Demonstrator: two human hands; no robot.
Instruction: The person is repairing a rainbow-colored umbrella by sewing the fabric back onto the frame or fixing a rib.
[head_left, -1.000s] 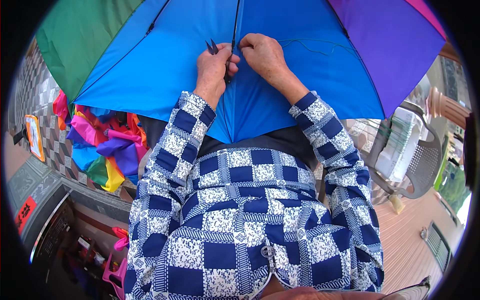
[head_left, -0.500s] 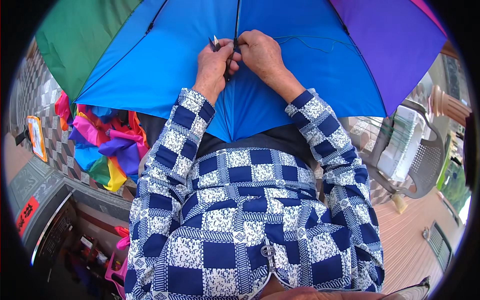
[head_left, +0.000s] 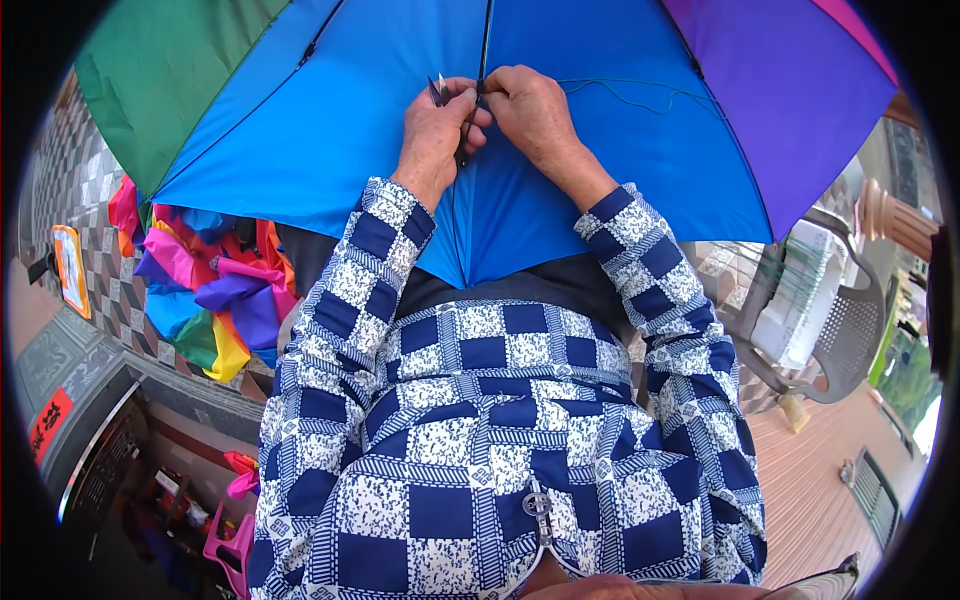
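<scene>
An open umbrella with blue, green and purple panels (head_left: 330, 140) spreads over my lap, its inside facing me. My left hand (head_left: 436, 135) is closed on a small pair of dark thread snips (head_left: 438, 92), whose blades point up past the thumb. Its fingertips meet the black umbrella rib (head_left: 486, 45) at a joint. On the other side of that rib, my right hand (head_left: 535, 112) is pinched closed against the joint. Thin green thread (head_left: 640, 103) trails rightward from behind it across the blue cloth. Whether a needle is between the fingertips is hidden.
A heap of multicoloured folded cloth (head_left: 215, 290) lies at my left on the tiled floor (head_left: 115, 270). To my right stands a grey plastic chair (head_left: 855, 325) bearing a white foam box (head_left: 808, 295) with green threads. A pink basket (head_left: 232, 550) is at lower left.
Both hands and the umbrella rib have shifted slightly right and down in the picture. The grips look the same, and the thread still trails to the right.
</scene>
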